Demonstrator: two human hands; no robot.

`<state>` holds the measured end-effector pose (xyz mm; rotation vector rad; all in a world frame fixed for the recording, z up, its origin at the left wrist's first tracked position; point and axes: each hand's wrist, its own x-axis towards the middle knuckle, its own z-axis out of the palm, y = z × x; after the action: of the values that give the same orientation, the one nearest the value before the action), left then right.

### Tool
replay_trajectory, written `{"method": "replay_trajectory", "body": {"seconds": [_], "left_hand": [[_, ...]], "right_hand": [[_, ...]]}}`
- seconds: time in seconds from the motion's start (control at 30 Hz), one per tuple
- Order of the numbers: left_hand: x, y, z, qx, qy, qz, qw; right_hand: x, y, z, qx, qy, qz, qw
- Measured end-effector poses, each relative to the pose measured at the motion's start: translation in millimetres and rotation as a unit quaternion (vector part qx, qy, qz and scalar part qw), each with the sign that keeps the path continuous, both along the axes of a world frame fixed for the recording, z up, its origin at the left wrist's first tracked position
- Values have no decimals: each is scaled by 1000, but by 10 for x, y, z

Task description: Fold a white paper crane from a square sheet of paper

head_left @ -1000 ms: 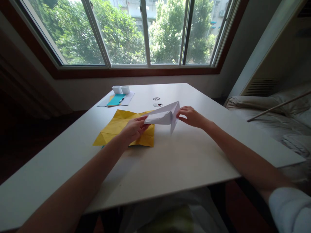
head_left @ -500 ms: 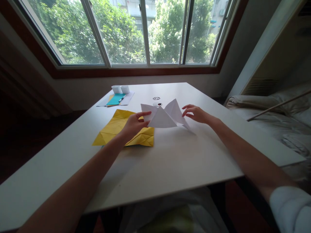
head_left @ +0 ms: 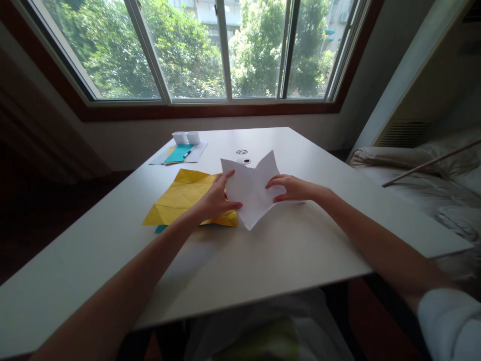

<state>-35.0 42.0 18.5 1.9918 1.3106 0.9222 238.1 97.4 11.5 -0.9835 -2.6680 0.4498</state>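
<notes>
A white sheet of paper (head_left: 250, 193), creased and partly folded, is held up over the table with its pointed corners spread. My left hand (head_left: 218, 197) grips its left side, thumb on the near face and the other fingers partly hidden. On the right, my right hand (head_left: 291, 188) has its curled fingers and thumb on the paper, and a flap sticks out beneath that hand. Beside and partly under my left hand lies a creased yellow sheet of paper (head_left: 180, 195), with a bit of teal paper (head_left: 161, 228) showing under its near edge.
The white table (head_left: 263, 271) stands before a window. At its far left are two small white containers (head_left: 186, 138), a teal paper (head_left: 178, 153) and a pen (head_left: 189, 152) on other sheets. Small round items (head_left: 243, 161) lie behind the white paper. A couch (head_left: 413, 175) is at right.
The white paper has been turned and opened out, so a broad face with a downward point now shows. My right hand has moved left and taken hold of it.
</notes>
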Motion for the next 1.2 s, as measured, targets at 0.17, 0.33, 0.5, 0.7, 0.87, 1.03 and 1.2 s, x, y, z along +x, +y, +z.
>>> {"method": "replay_trajectory", "body": {"seconds": [0.17,0.33,0.5,0.7,0.87,1.03,1.2], "left_hand": [[-11,4,2,-15,16,-1,1000],[-10,-44,37,-90,-47,16,995],[3,-75,86,-167,-171,25,971],[-48,-11,76,-180,-269,31,946],[-119,-20,161,-183,-315,-41,930],[-239,51,181,-150,-347,-83,922],[-373,129,227,-96,-353,-38,930]], "right_hand": [[-10,-47,-40,-89,-114,-54,988],[-34,-109,-26,-122,-194,-73,971],[-44,-121,-63,-125,-195,-76,970],[-8,-32,-130,-84,-93,-119,985],[-29,2,-135,-87,4,-130,988],[-95,-28,-145,-119,95,-126,980],[-181,-35,-139,-211,274,-110,932]]}}
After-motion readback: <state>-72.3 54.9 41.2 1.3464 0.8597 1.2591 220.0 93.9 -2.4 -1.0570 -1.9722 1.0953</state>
